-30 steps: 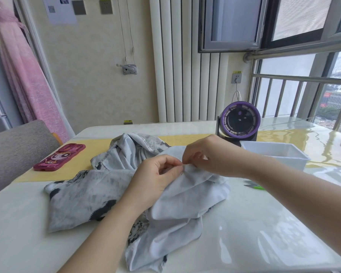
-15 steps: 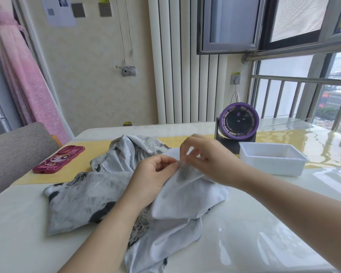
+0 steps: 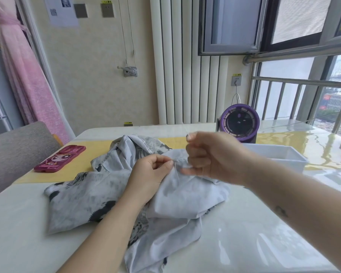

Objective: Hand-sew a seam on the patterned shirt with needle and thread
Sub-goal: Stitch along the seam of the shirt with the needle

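Note:
The grey and white patterned shirt lies crumpled on the white table, its pale inside turned up in the middle. My left hand pinches a raised fold of the shirt at the seam. My right hand is lifted just right of that fold, fingers curled, thumb and forefinger pinching the needle with a thin pale thread running up from them. The needle itself is too small and blurred to make out.
A pink phone case lies on the yellow mat at the left. A white plastic tray and a purple desk fan stand behind my right hand. A grey chair back is at the table's left edge.
My right hand has lifted away from the fold, up and slightly right, drawing the thread out. My left hand keeps its pinch on the shirt.

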The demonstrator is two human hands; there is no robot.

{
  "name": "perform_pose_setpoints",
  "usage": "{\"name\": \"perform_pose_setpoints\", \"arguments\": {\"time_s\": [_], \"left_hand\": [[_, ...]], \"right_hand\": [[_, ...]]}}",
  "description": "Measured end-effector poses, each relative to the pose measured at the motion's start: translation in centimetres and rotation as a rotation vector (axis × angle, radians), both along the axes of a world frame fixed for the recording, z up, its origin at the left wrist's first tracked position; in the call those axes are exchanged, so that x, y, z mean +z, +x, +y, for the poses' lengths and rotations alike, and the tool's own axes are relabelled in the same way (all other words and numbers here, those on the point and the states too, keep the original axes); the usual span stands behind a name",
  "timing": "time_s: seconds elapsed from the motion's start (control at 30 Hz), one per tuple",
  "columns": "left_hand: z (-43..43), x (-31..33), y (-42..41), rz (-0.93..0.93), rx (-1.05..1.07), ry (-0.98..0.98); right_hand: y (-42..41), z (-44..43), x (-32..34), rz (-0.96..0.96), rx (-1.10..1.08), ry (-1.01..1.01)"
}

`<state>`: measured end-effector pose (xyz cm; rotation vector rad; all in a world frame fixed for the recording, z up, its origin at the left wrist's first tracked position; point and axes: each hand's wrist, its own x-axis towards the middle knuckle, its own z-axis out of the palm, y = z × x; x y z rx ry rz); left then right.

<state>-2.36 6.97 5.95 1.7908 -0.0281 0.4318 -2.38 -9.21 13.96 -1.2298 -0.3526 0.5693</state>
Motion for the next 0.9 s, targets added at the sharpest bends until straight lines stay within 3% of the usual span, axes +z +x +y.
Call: {"name": "perform_pose_setpoints", "arguments": {"time_s": [0.1, 0.2, 0.43, 0.53, 0.63, 0.73, 0.9], "left_hand": [[-0.1, 0.2, -0.5, -0.012, -0.014, -0.001], [-0.2, 0.4, -0.9, -0.039, -0.034, 0.024], [0.1, 0.3, -0.9, -0.057, -0.042, 0.036], [0.1, 0.2, -0.7, -0.047, -0.038, 0.032], [0.2, 0.2, -0.5, -0.031, -0.011, 0.043], [0.2, 0.1, -0.3, -0.026, 0.012, 0.099], [0.4, 0.0, 0.0, -0.021, 0.065, 0.170]], "right_hand": [[1.0, 0.5, -3.2, -0.298, -0.200, -0.378], [1.6, 0.4, -4.7, -0.574, -0.241, -0.607], [2.2, 0.2, -5.2, -0.737, -0.276, -0.659], [2.2, -0.2, -4.6, -0.606, -0.249, -0.483], [1.7, 0.0, -3.3, -0.399, -0.221, -0.061], [0.9, 0.2, -1.6, -0.309, -0.197, 0.276], [-0.1, 0.0, 0.5, -0.218, -0.116, 0.435]]}}
